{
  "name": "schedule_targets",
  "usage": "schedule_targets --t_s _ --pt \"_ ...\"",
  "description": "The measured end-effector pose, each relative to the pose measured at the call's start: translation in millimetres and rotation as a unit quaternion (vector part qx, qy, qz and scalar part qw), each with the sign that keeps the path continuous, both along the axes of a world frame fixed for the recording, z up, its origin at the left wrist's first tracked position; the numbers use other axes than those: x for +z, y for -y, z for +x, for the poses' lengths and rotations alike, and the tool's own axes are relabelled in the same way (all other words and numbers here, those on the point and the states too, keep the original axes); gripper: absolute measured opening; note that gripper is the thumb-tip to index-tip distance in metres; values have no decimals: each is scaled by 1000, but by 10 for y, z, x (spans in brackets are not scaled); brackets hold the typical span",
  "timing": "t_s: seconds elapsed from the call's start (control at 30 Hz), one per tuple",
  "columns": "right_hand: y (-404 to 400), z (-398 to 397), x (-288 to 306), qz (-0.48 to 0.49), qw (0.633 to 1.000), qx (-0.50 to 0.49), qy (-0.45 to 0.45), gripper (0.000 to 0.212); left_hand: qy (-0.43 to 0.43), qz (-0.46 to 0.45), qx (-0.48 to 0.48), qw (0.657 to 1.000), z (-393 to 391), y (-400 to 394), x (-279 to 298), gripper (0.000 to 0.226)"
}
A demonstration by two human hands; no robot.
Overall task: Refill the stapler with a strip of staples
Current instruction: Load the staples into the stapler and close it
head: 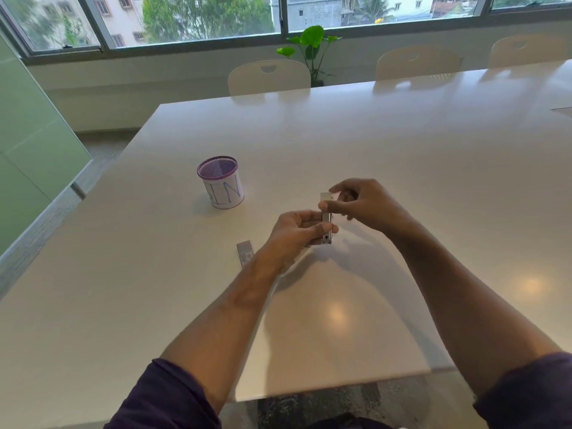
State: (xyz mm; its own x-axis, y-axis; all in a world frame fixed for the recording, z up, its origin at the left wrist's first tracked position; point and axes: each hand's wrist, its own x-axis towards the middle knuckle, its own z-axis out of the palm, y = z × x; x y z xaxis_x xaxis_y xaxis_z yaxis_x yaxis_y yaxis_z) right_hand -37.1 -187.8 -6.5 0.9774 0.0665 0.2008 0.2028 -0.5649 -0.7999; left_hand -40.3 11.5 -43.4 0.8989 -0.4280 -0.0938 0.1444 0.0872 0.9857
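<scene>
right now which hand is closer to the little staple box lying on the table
Left. The left hand holds the stapler just right of the staple box, its wrist passing beside the box. The right hand is farther right, beyond the stapler, pinching its upper end.

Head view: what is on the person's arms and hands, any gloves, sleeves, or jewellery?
Both hands, left hand and right hand, are bare, no gloves. No rings or watch are visible. Dark purple sleeves are pushed up near the elbows, leaving the forearms uncovered.
</scene>
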Motion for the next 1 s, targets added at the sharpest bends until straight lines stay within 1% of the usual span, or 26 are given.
schedule_targets --t_s 0.07,0.1,0.17,0.23,0.33,0.5,0.53,0.57,0.63,0.67,0.73,0.8,0.83,0.87,0.97,1.0 --pt "-58 1 -69 45 997 1 -55 31 4 19 12 1000 -16 6 -5 19" --pt "-86 -1 -95 66 995 -1 -69 29 5 30 17 999 -27 12 -2 18" --pt "-129 -3 -119 99 992 -13 -80 27 9 49 24 998 -44 19 13 18" --pt "-155 2 -119 112 990 -21 -85 26 13 52 26 998 -52 29 32 20" --pt "-191 4 -121 108 990 -34 -89 25 16 69 32 997 -74 43 68 17" --pt "-236 -2 -110 75 992 -63 -83 26 28 99 24 994 -100 44 103 15" --pt "-236 -7 -99 59 992 -71 -81 27 46 127 23 991 -91 29 110 16" --pt "-235 -14 -88 44 993 -76 -81 29 85 183 30 979 -70 6 119 19" --pt "-226 -34 -79 29 993 -75 -91 31 191 319 66 926 -33 -72 149 26" --pt "-217 -39 -72 28 992 -77 -97 31 230 356 93 901 -19 -130 176 26" --pt "-206 -37 -46 16 990 -90 -103 30 273 393 146 866 -9 -287 214 27" --pt "-202 -15 -10 -35 988 -115 -96 31 306 449 181 820 8 -467 204 29" --pt "-205 -5 6 -72 985 -128 -90 32 316 487 181 794 12 -555 173 30" --pt "-213 3 20 -107 981 -137 -86 34 316 518 169 777 13 -627 131 31" --pt "-238 29 33 -189 967 -137 -100 36 256 569 78 777 2 -741 -64 48" --pt "-248 33 31 -211 962 -132 -111 34 248 588 42 769 1 -744 -126 54"
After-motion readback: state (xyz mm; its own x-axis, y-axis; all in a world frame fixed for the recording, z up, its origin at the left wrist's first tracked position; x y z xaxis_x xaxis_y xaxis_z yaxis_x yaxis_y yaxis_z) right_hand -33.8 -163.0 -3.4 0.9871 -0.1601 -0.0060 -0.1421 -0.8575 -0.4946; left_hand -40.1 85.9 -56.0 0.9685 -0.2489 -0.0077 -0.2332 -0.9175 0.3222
